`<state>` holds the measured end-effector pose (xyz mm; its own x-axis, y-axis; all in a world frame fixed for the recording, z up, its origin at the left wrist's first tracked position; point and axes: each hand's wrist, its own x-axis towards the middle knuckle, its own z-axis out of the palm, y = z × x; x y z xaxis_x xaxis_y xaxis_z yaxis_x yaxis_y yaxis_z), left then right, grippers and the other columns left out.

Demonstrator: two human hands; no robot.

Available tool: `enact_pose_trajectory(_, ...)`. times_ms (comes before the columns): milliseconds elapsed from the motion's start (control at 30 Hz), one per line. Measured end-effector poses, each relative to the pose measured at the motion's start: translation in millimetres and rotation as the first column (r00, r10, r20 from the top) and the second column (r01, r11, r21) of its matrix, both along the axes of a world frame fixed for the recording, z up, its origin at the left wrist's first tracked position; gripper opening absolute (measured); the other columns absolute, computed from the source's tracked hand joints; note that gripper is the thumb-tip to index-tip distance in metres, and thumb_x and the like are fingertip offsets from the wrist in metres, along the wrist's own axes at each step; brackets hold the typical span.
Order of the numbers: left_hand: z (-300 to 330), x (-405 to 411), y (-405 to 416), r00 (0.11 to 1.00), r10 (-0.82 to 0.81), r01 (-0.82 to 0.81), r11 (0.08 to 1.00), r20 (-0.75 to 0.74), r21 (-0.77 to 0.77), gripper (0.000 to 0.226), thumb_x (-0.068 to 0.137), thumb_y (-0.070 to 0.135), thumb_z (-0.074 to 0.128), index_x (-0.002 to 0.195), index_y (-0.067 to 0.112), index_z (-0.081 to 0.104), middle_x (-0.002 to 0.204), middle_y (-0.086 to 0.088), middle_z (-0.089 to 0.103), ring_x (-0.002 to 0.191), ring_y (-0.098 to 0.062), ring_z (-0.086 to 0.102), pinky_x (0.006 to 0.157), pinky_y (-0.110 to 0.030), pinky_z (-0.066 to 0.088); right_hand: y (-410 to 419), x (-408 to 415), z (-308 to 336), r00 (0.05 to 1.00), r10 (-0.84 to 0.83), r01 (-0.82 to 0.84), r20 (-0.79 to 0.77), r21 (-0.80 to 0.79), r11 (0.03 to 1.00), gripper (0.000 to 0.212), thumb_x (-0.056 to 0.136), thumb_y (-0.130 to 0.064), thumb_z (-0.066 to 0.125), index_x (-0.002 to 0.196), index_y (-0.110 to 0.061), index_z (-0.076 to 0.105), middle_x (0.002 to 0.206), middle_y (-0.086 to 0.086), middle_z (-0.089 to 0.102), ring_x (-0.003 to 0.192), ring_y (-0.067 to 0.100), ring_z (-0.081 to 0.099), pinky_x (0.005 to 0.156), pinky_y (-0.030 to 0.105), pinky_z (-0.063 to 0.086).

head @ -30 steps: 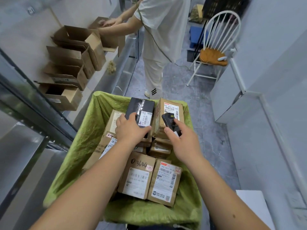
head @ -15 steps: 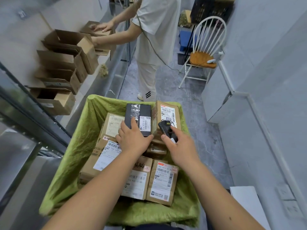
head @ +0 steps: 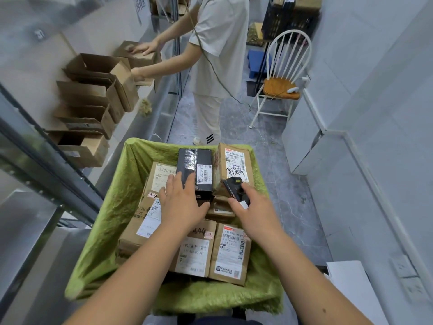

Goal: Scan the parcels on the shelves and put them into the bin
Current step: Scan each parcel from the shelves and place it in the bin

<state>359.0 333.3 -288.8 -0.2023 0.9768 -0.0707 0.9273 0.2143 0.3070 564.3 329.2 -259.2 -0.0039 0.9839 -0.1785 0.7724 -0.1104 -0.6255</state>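
Black parcel (head: 194,174) under left grip (head: 181,202)

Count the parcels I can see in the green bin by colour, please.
Brown parcels: 6
Black parcels: 1
Total: 7 in view; any buried underneath cannot be counted.

Green bin liner (head: 112,221); black parcel (head: 191,168); brown, seemingly cardboard parcels (head: 230,252).

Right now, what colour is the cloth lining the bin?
Green, a yellowish lime. The head view shows the cloth lining the bin under the parcels.
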Motion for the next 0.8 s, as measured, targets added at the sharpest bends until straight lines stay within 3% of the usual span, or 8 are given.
enact_pose_trajectory(167, 8, 0, -23, 0.998, 0.016, -0.019, 0.998, 0.056, 0.053, 0.098, 0.09, 0.069, 0.06, 0.166, 0.033, 0.01, 0.174, -0.007, 0.013, 0.161, -0.029, 0.003, 0.127, -0.051, 0.01, -9, 8, 3, 1.0, 0.021, -0.021, -0.013, -0.005, 1.0, 0.077, 0.095, -0.058, 0.058, 0.161, -0.034, 0.028, 0.14, 0.007, 0.053, 0.124, 0.024, 0.053, 0.105, 0.04, 0.048)
enact_pose_trajectory(300, 16, 10, -47, 0.995, 0.072, -0.076, 0.995, 0.066, 0.061, 0.095, 0.091, 0.069, 0.059, 0.165, 0.032, 0.013, 0.173, -0.006, 0.017, 0.16, -0.028, 0.006, 0.128, -0.05, 0.012, -14, 15, 7, 0.993, 0.12, -0.12, 0.003, 0.004, 0.993, 0.068, 0.09, -0.054, 0.056, 0.153, -0.038, 0.037, 0.116, 0.008, 0.057, 0.098, 0.022, 0.056, 0.086, 0.039, 0.053)
enact_pose_trajectory(367, 19, 18, -60, 0.989, 0.109, -0.117, 0.99, 0.096, 0.081, 0.093, 0.091, 0.068, 0.059, 0.165, 0.031, 0.017, 0.171, -0.005, 0.021, 0.159, -0.027, 0.009, 0.128, -0.05, 0.015, -13, 21, 9, 0.986, 0.169, -0.169, -0.01, 0.014, 0.986, 0.07, 0.087, -0.055, 0.054, 0.153, -0.04, 0.036, 0.11, 0.007, 0.056, 0.096, 0.024, 0.057, 0.083, 0.04, 0.054)
enact_pose_trajectory(600, 33, 71, -113, 0.954, 0.277, -0.294, 0.94, 0.118, 0.171, 0.082, 0.092, 0.063, 0.063, 0.16, 0.03, 0.034, 0.162, -0.001, 0.036, 0.152, -0.024, 0.026, 0.124, -0.048, 0.023, -15, 58, 13, 0.908, 0.413, -0.416, 0.073, 0.036, 0.908, 0.082, 0.094, -0.063, 0.051, 0.164, -0.035, 0.018, 0.131, 0.012, 0.051, 0.124, 0.032, 0.048, 0.102, 0.042, 0.045)
enact_pose_trajectory(800, 38, 112, -169, 0.909, 0.41, -0.417, 0.886, 0.076, 0.205, 0.08, 0.088, 0.059, 0.069, 0.157, 0.029, 0.042, 0.157, -0.003, 0.043, 0.148, -0.028, 0.033, 0.123, -0.051, 0.029, -34, 83, 29, 0.669, 0.686, -0.718, 0.286, 0.011, 0.696, 0.076, 0.102, -0.068, 0.033, 0.164, -0.035, 0.006, 0.146, 0.015, 0.042, 0.134, 0.036, 0.041, 0.106, 0.049, 0.044)
